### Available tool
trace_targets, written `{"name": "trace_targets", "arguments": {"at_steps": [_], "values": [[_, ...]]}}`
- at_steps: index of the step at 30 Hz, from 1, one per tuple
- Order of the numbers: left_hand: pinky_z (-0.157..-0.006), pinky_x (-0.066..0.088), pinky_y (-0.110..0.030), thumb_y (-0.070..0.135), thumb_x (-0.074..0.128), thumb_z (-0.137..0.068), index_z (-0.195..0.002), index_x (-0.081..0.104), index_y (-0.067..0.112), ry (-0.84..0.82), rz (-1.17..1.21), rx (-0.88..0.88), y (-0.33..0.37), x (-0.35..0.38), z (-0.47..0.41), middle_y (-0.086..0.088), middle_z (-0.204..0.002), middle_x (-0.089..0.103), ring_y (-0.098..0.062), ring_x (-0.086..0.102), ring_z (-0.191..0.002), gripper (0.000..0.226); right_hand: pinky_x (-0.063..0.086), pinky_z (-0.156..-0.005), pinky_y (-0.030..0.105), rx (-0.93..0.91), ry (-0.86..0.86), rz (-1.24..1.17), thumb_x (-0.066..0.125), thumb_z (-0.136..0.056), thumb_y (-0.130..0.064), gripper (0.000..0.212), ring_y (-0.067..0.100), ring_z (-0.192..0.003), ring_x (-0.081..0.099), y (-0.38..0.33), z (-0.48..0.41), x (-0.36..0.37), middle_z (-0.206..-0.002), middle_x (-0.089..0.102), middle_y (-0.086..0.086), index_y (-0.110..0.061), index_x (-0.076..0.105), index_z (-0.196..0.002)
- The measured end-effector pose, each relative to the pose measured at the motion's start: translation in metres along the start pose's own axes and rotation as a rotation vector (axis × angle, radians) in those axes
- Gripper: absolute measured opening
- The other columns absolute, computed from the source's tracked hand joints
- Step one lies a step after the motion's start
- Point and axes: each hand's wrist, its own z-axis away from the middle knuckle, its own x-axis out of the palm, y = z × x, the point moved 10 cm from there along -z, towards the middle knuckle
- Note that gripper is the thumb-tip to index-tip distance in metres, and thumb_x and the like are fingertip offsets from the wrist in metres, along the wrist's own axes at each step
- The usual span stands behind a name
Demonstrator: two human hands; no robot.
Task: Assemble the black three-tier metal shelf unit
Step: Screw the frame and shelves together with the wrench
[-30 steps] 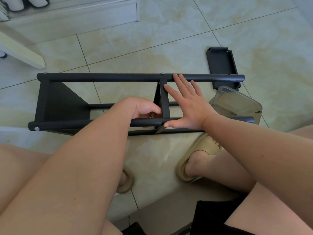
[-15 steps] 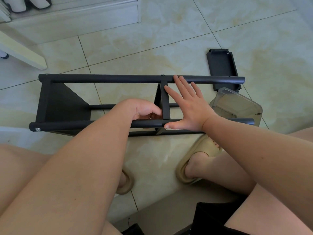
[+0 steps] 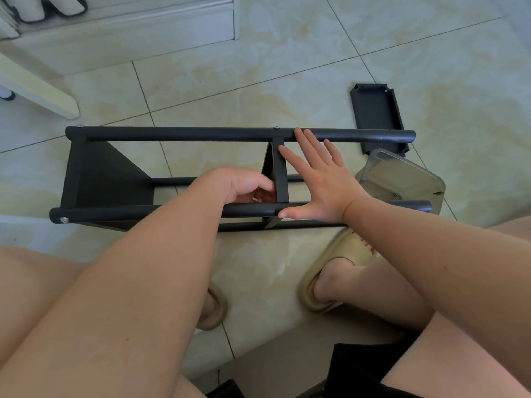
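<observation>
The black shelf frame (image 3: 178, 135) lies on its side on the tiled floor, its round poles running left to right. One shelf panel (image 3: 100, 179) is fixed at the left end, a second panel (image 3: 280, 173) stands in the middle. My right hand (image 3: 321, 179) lies flat with straight fingers against the middle panel, thumb on the near pole. My left hand (image 3: 244, 186) reaches between the poles just left of that panel, fingers curled; something small shows under them, too hidden to name. A loose black shelf panel (image 3: 375, 109) lies on the floor beyond the frame's right end.
A clear plastic container (image 3: 402, 179) sits at the frame's right end, partly under the poles. My feet in beige slippers (image 3: 339, 254) are on the floor close to the near pole. A white furniture base (image 3: 120, 33) and a white leg (image 3: 34, 87) stand at the upper left.
</observation>
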Motion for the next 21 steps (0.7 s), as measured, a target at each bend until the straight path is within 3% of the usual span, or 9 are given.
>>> {"name": "trace_targets", "arguments": {"at_steps": [6, 12, 15, 18, 21], "values": [[-0.061, 0.042, -0.027, 0.020, 0.060, -0.091, -0.091, 0.067, 0.010, 0.014, -0.183, -0.054, -0.0050, -0.0039, 0.0008, -0.002, -0.072, 0.062, -0.017, 0.054, -0.063, 0.013, -0.002, -0.125, 0.052, -0.001, 0.001, 0.002, 0.040, -0.069, -0.094, 0.120, 0.030, -0.156, -0.006, -0.0008, 0.0002, 0.0004, -0.169, -0.003, 0.015, -0.023, 0.014, -0.162], [-0.063, 0.043, -0.024, 0.005, 0.052, -0.092, -0.087, 0.067, 0.012, -0.033, -0.025, 0.008, 0.0015, 0.0027, 0.0020, -0.003, -0.071, 0.059, -0.015, 0.052, -0.062, 0.017, -0.004, -0.124, 0.050, 0.002, -0.002, -0.003, 0.039, -0.068, -0.094, 0.120, 0.030, -0.156, -0.006, -0.0009, 0.0003, -0.0001, -0.169, -0.004, 0.014, -0.024, 0.013, -0.162], [-0.056, 0.045, -0.022, 0.014, 0.053, -0.095, -0.093, 0.067, 0.011, -0.015, -0.053, -0.032, -0.0013, 0.0016, 0.0053, 0.000, -0.068, 0.062, -0.013, 0.055, -0.057, 0.015, -0.003, -0.124, 0.050, -0.001, 0.000, -0.003, 0.039, -0.069, -0.095, 0.120, 0.030, -0.156, -0.006, -0.0008, 0.0001, -0.0004, -0.169, -0.004, 0.015, -0.024, 0.013, -0.162], [-0.059, 0.043, -0.025, 0.025, 0.057, -0.094, -0.097, 0.065, 0.012, -0.001, -0.149, -0.087, -0.0075, -0.0022, 0.0031, -0.001, -0.073, 0.058, -0.016, 0.051, -0.060, 0.016, -0.003, -0.124, 0.051, -0.002, 0.008, -0.010, 0.040, -0.069, -0.095, 0.120, 0.030, -0.156, -0.005, -0.0013, 0.0002, -0.0008, -0.169, -0.003, 0.015, -0.023, 0.014, -0.162], [-0.055, 0.043, -0.024, 0.024, 0.059, -0.094, -0.102, 0.062, 0.011, 0.019, -0.185, -0.067, -0.0065, -0.0040, 0.0000, -0.001, -0.071, 0.057, -0.015, 0.051, -0.058, 0.016, -0.003, -0.124, 0.051, -0.002, 0.005, -0.010, 0.039, -0.069, -0.095, 0.120, 0.030, -0.156, -0.005, -0.0011, 0.0003, -0.0009, -0.169, -0.003, 0.015, -0.023, 0.014, -0.162]]}}
